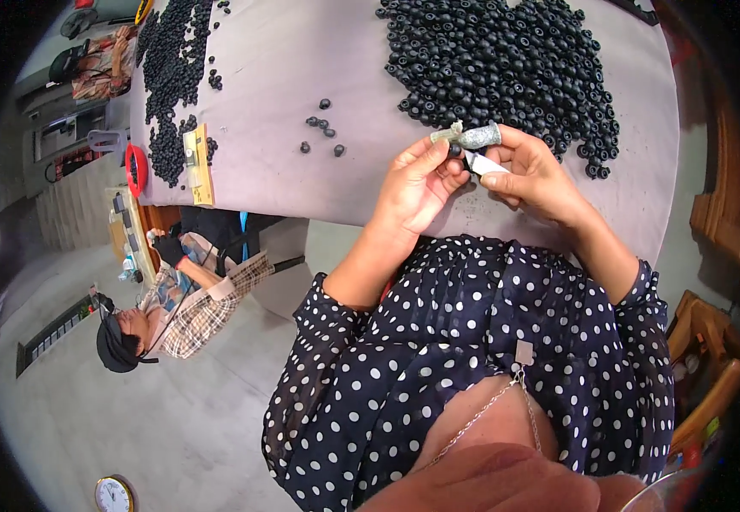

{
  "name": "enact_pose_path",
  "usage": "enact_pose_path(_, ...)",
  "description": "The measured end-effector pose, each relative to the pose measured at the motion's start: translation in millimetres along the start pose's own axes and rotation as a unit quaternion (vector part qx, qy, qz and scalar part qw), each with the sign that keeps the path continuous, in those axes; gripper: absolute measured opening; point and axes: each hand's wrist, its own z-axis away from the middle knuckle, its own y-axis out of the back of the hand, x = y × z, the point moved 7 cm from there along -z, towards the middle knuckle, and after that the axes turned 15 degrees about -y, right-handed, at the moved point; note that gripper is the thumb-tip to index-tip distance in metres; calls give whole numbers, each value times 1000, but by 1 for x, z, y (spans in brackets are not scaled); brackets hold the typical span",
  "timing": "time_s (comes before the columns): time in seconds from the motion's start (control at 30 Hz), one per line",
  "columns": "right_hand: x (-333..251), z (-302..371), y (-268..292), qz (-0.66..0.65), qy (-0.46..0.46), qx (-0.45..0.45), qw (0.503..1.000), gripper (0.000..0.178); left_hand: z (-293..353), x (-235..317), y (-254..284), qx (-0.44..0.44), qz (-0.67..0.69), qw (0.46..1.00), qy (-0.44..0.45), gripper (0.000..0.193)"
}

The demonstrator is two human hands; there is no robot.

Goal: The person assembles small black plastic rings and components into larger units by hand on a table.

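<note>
Pinched in my left hand (417, 188) is a small round black part (454, 151), of the same kind as those piled on the table. My right hand (536, 175) grips a short, pale, pointed piece (485, 165) that looks like a small blade; its tip meets the black part. A worn grey cover (481, 136) wraps my right index fingertip, and a pale greenish wrap (447, 134) is on a left fingertip. Both hands meet above the near edge of the table, just in front of a large heap of black parts (498, 64).
Several loose black parts (326, 123) lie on the grey-covered table (276, 171) to the left. Farther left are another black heap (169, 68), a yellow box (198, 166) and a red basin (135, 169). A co-worker in a plaid shirt (208, 311) sits at the left.
</note>
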Motion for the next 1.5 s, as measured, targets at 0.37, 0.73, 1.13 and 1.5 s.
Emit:
enact_pose_path(0.37, 1, 0, -5, 45, -17, -7, 999, 44, 4, -1, -11, 24, -27, 999, 3, 23)
enact_pose_path(0.73, 0, 1, -6, 40, -19, -8, 999, 42, 4, 1, -13, -20, -33, 999, -9, 23)
enact_pose_path(1.13, -2, 1, -8, 28, -22, -12, 999, 38, 3, -2, -13, -19, -24, 1000, 1, 20)
enact_pose_path(1.5, 0, 1, -8, 8, -27, -32, 999, 40, 3, 2, -14, -29, -33, 999, 4, 26)
